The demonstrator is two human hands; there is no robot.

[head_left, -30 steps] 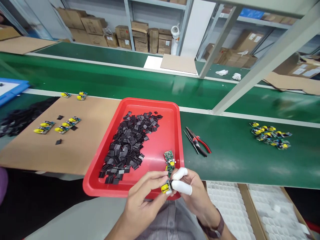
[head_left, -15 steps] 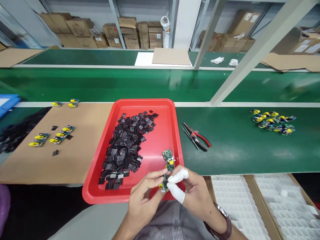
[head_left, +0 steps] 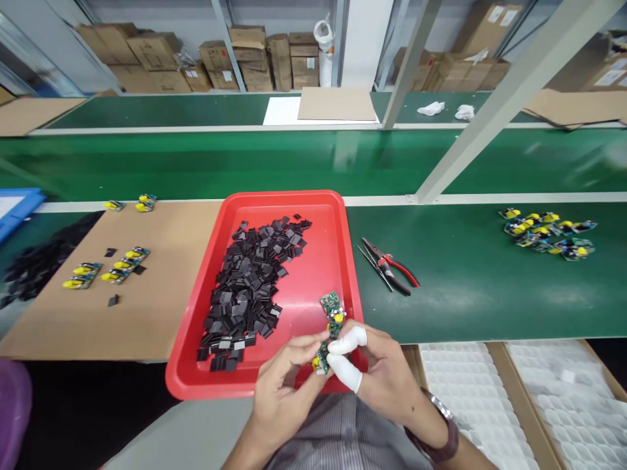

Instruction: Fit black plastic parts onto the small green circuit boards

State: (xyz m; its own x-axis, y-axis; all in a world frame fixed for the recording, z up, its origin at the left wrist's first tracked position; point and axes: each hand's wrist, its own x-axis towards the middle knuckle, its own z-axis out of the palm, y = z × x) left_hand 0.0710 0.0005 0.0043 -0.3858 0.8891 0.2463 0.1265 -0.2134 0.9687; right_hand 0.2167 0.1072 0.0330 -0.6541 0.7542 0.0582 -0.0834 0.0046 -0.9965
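Here | left hand, right hand: both pinching circuit board | carton labels: white, unreadable

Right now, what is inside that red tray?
The red tray holds a heap of small black pieces, hiding what is beneath. The left hand and right hand partly hide the near rim; whether the green circuit board beyond them rests inside is unclear.

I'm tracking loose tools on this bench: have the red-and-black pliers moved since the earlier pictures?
No, the pliers show no clear shift against the slanting pale post; the whole view has shifted slightly.
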